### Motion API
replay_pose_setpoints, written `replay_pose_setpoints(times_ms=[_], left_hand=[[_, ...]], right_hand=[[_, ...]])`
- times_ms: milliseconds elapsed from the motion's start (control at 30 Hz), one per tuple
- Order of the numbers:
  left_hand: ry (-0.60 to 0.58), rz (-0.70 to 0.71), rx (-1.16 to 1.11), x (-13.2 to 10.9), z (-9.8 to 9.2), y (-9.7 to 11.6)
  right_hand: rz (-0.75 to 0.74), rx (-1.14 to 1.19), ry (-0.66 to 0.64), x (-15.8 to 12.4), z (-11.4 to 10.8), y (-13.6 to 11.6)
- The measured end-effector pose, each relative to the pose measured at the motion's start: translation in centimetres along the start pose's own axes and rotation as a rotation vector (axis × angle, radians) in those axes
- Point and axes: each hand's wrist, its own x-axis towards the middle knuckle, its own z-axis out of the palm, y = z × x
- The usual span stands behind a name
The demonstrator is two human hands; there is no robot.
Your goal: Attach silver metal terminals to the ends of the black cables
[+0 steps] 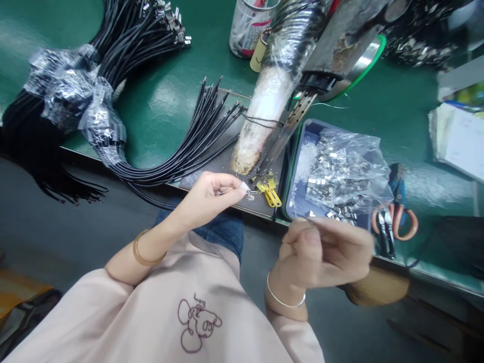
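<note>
Metal clip (251, 193) sits pinched in the left hand (212, 196) mid-frame; right hand (327, 249) curls shut below the blue tray (315, 130).

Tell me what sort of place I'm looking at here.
Likely a cable-assembly workbench in a small factory: bundles of black cables lie on the green bench, a bag of metal clips sits in a blue tray, and scissors are beside it.

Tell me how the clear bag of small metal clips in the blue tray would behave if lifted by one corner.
The clear bag looks thin and crumpled, so it would probably sag. Full of metal clips, it is likely heavy for its size. Clips may shift toward the low end.
</note>
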Motion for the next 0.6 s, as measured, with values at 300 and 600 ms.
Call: replay_pose_setpoints(times_ms=[300,600], left_hand=[[-0.014,0.015,-0.072,-0.2,0.2,0.2],[0.005,0.064,-0.123,-0.2,0.5,0.0]], right_hand=[[-0.173,-0.237,-0.092,0.1,1.5,0.0],[-0.203,-0.233,-0.111,0.4,2.3,0.2]])
